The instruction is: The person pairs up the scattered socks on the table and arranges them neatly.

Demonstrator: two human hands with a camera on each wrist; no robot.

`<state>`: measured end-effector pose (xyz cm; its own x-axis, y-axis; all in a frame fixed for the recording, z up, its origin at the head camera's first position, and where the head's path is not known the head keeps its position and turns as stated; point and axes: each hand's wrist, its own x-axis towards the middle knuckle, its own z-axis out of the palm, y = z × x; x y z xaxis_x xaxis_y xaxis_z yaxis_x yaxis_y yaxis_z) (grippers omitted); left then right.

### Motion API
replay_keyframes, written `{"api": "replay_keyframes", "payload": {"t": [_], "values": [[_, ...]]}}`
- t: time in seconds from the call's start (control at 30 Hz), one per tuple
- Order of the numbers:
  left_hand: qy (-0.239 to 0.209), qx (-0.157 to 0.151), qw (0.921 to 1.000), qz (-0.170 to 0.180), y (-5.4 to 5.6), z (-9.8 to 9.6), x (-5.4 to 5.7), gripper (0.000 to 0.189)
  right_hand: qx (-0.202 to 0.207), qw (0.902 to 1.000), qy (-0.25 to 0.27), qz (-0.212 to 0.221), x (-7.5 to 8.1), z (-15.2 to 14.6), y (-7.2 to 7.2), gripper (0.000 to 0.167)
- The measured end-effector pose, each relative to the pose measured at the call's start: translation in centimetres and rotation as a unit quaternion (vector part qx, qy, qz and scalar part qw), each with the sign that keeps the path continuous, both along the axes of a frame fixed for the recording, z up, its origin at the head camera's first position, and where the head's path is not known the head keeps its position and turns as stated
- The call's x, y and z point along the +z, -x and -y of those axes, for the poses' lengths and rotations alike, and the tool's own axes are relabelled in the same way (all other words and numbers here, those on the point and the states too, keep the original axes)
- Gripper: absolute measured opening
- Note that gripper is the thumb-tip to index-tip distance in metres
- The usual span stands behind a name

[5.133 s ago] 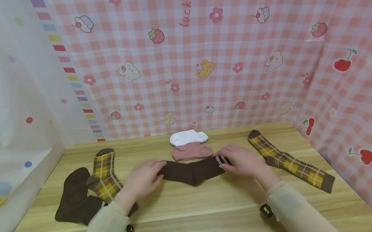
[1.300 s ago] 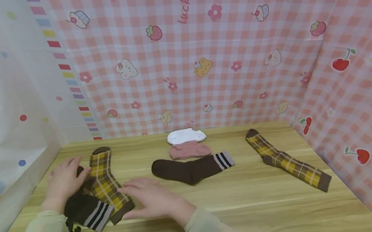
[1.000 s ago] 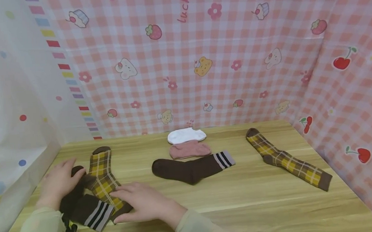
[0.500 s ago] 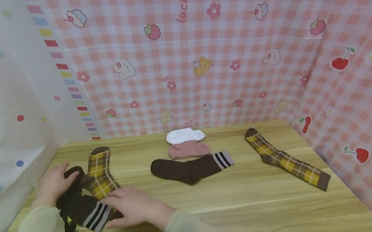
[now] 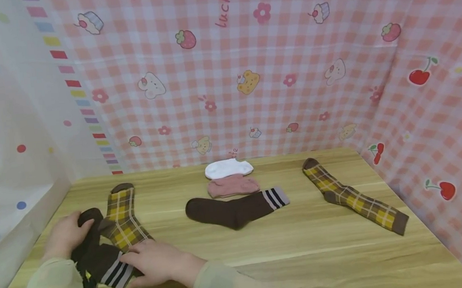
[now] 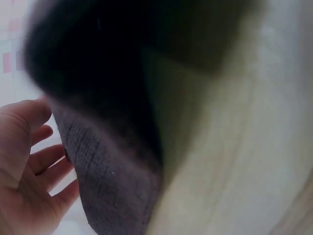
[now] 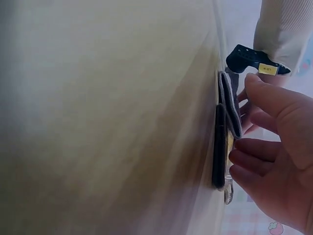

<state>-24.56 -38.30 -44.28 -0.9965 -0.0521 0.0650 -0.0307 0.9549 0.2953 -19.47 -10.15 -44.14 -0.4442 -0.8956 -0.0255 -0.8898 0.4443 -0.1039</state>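
Note:
On the left, a dark brown sock (image 5: 90,245) with a grey-and-black striped cuff (image 5: 119,271) lies bent, partly overlapping a yellow-and-brown plaid sock (image 5: 124,215). My left hand (image 5: 65,236) touches the dark sock's outer side near its toe; in the left wrist view the thumb and fingers (image 6: 51,166) are spread along the knit edge. My right hand (image 5: 158,260) is at the striped cuff and covers the plaid sock's lower end. In the right wrist view, its thumb and fingers (image 7: 254,156) stand apart beside the layered cuffs.
A matching brown striped sock (image 5: 236,209) lies flat mid-table, below a pink ankle sock (image 5: 234,185) and a white one (image 5: 229,168). Another plaid sock (image 5: 353,197) lies to the right. Patterned cloth (image 5: 209,73) encloses the wooden table (image 5: 305,264).
Both hands have left the middle brown sock and moved to the left pile. Over the last second my right hand has slid left to the striped cuff; my left hand has shifted slightly down.

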Motion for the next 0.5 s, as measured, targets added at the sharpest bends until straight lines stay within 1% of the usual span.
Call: {"api": "replay_keyframes", "payload": {"t": [0.17, 0.33, 0.5], "values": [[0.008, 0.000, 0.9999, -0.008, 0.2, 0.1, -0.1, 0.054, 0.000, 1.0000, -0.007, 0.004, 0.1, 0.5, 0.3, 0.063], [0.009, 0.011, 0.9998, -0.011, 0.2, 0.1, 0.0, 0.053, -0.006, 0.9997, -0.019, 0.012, 0.1, 1.0, 0.3, 0.059], [0.000, 0.023, 0.9996, -0.014, 0.1, 0.0, 0.1, 0.052, -0.014, 0.9988, -0.047, 0.010, 0.2, 1.4, 0.2, 0.056]]}}
